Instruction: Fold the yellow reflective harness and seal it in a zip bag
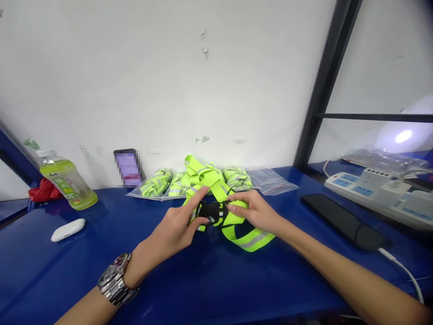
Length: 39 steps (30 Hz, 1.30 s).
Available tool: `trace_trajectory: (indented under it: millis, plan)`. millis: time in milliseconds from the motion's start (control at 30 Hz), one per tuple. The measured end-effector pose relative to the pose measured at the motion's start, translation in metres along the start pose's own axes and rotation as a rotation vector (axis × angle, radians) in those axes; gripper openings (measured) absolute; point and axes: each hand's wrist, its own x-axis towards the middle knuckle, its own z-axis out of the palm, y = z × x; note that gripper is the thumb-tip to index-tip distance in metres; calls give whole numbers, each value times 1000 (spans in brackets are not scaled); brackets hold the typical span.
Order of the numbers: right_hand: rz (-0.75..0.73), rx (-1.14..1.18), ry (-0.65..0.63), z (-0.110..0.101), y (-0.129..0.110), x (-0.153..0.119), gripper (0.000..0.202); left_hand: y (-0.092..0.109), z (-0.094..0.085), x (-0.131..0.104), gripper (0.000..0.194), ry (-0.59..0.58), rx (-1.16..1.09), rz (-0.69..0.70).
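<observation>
Head view: both hands are at the middle of the blue desk (209, 280), meeting on a neon-yellow reflective strap (243, 234) w/ a black buckle (214, 211). Left hand (177, 225), wristwatch (117, 280) on that wrist, has fingers closed on the strap at the buckle's left side, index finger stretched up along the webbing, thumb under. Right hand (255, 211) pinches the buckle's right end, fingertips curled in, clamped on the strap too. Buckle sits betw. the two hands, just off the desk; a loop of the strap w/ a grey reflective stripe trails down to the right and lies on the desk.

Behind the hands, against the white wall (169, 67): a row of clear bags (158, 183) holding folded straps of the same colour, plus a flat bag (272, 180) to the right. More loose strap is heaped on top of the row.

Left side: a green drink bottle (66, 180), tilted, w/ red cloth (42, 192) beside it; a small white case (67, 229) near the desk's front-left; a phone (127, 168) propped on the wall.

Right side: a dark phone (341, 221) lying flat w/ a white cable (402, 268) plugged in, a power strip (368, 192) beyond it, black frame post (321, 85) rising above.
</observation>
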Motion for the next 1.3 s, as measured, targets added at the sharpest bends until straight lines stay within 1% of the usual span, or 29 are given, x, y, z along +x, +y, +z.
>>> trace_trajectory:
  millis: [67,133,200,267,300,333,367,400,433,467,500,533,567,600,667,733,800,900,967,1000,1033,1067,1133,1167,1200,1233,1267,1300]
  plan:
    - [36,-3,8,5,1,0,30,2,2,3,67,-18,40,61]
    - [44,-10,37,6,1,2,28,4,2,7,67,20,96,92]
    - [36,19,75,4,1,5,25,7,0,8,66,145,172,148]
    - [67,114,134,-1,1,8,25,14,-3,6,61,287,231,295]
    - [105,195,164,-3,0,9,26,19,-4,5,56,326,233,385]
    - [147,287,189,-4,-1,10,27,26,-4,2,49,329,211,455]
    - [183,384,209,-5,-2,10,28,34,-2,0,41,276,170,481]
    - [209,479,221,-5,-3,9,28,42,0,-1,31,207,104,445]
    - [222,564,225,-4,-5,9,28,49,4,-2,22,105,29,317]
    - [225,636,215,-3,-7,8,27,55,8,-1,17,0,-60,147]
    - [224,692,200,-3,-9,7,26,58,13,0,19,-76,-163,-23]
    - [227,735,181,-2,-11,7,25,59,18,2,23,-105,-263,-186]
    - [236,763,161,-2,-13,6,25,57,22,5,28,-98,-365,-323]
    - [247,773,145,-2,-16,6,24,54,25,7,31,-58,-467,-426]
    - [277,753,118,-4,-19,5,24,45,30,11,33,48,-680,-565]
    - [304,713,90,-5,-20,4,25,38,32,14,32,124,-915,-632]
    - [321,665,69,-6,-19,4,25,35,31,17,34,185,-1139,-643]
    - [323,575,14,-4,-15,5,26,39,24,27,40,271,-1398,-629]
    - [308,477,-48,-3,-11,7,26,43,19,39,41,311,-1525,-685]
    - [278,391,-42,-4,-11,8,26,45,17,46,39,339,-1566,-729]
    - [225,275,18,-5,-12,8,25,46,16,54,35,383,-1587,-771]
    - [145,141,136,-5,-15,7,24,46,15,63,29,452,-1587,-808]
    - [-79,-95,461,-5,-28,2,22,47,15,80,15,635,-1548,-845]
    - [-190,-153,584,-2,-36,-3,20,47,15,88,9,728,-1530,-855]
    - [-271,-153,625,1,-45,-8,16,47,14,96,5,798,-1526,-864]
    - [-304,-99,532,6,-54,-14,17,48,12,103,4,841,-1536,-880]
    - [-288,-14,303,13,-61,-18,22,49,10,109,6,848,-1546,-901]
    - [-203,66,70,20,-66,-22,25,50,8,114,10,831,-1540,-914]
